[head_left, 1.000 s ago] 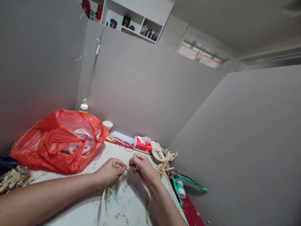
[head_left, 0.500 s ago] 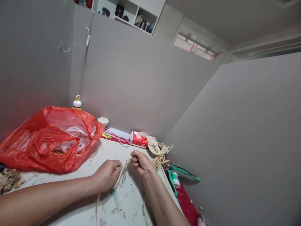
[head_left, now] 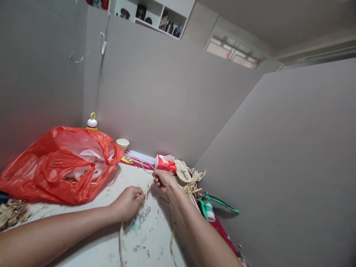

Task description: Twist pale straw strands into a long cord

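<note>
A short length of pale straw braid (head_left: 148,187) stretches between my two hands above the white tabletop. My left hand (head_left: 129,202) is closed on its lower end, and loose strands hang beneath that hand. Higher and to the right, my right hand (head_left: 164,181) pinches the upper end, with the fingertips partly hidden. A thin loose strand (head_left: 171,241) dangles below my right forearm. Just beyond my right hand lies a coiled straw piece with a frayed bundle (head_left: 191,181).
A red plastic bag (head_left: 55,167) bulges at left, beside dry husk scraps (head_left: 12,213). Along the back stand a bottle (head_left: 92,122), a paper cup (head_left: 122,144) and a red tissue pack (head_left: 166,165). Green-handled pliers (head_left: 222,204) and a small white bottle (head_left: 210,212) lie at right. Grey partitions enclose the table.
My right hand has moved slightly up and away, and its forearm has swung right. The braid between my hands hangs a little steeper. Both hands keep their grip.
</note>
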`<state>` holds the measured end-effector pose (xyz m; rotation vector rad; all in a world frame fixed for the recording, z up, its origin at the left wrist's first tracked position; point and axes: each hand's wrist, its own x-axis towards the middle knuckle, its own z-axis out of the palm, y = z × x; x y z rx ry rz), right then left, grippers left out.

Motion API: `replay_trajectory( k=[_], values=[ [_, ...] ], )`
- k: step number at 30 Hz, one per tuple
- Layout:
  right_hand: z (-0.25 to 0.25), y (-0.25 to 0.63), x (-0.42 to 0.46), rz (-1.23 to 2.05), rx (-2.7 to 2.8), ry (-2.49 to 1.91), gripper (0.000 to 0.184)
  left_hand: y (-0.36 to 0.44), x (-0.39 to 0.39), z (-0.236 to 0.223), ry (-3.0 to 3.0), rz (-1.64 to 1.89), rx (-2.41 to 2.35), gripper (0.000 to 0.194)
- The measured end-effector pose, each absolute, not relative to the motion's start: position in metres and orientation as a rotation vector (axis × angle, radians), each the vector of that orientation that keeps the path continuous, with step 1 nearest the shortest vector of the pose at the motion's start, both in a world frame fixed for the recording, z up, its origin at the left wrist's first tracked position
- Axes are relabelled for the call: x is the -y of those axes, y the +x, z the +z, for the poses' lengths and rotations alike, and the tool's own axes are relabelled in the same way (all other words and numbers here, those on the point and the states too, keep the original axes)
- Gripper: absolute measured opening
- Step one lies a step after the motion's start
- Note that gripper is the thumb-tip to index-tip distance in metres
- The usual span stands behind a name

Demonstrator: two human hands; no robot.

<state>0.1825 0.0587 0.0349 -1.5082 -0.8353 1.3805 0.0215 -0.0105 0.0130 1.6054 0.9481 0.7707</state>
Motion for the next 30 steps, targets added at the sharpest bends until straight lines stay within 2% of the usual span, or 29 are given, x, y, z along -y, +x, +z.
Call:
replay_trajectory(
  k=[4,9,13,17,21,24,30],
  values=[
    [0.053,0.179,-0.073,1.449,0.999,-1.495,0.015,0.024,0.000,0.008,1.370,0.810,-1.002,0.026],
    [0.064,0.177,-0.079,1.504,1.245,-1.449,0.009,0.026,-0.016,0.004,1.182,0.868,-1.120,0.012],
    [0.056,0.176,-0.094,1.391,1.401,-1.527,0.017,0.028,-0.031,0.004,1.057,0.875,-1.188,0.016],
    [0.039,0.172,-0.113,1.299,1.476,-1.631,0.014,0.036,-0.040,0.009,0.976,0.851,-1.193,0.024],
    [0.025,0.170,-0.124,1.240,1.490,-1.646,0.018,0.047,-0.039,0.016,0.890,0.852,-1.190,0.024],
    [0.020,0.169,-0.127,1.194,1.481,-1.596,0.009,0.052,-0.037,0.018,0.823,0.866,-1.182,0.023],
    [0.016,0.170,-0.130,1.129,1.486,-1.562,0.020,0.051,-0.047,0.009,0.724,0.910,-1.191,0.021]
  ],
)
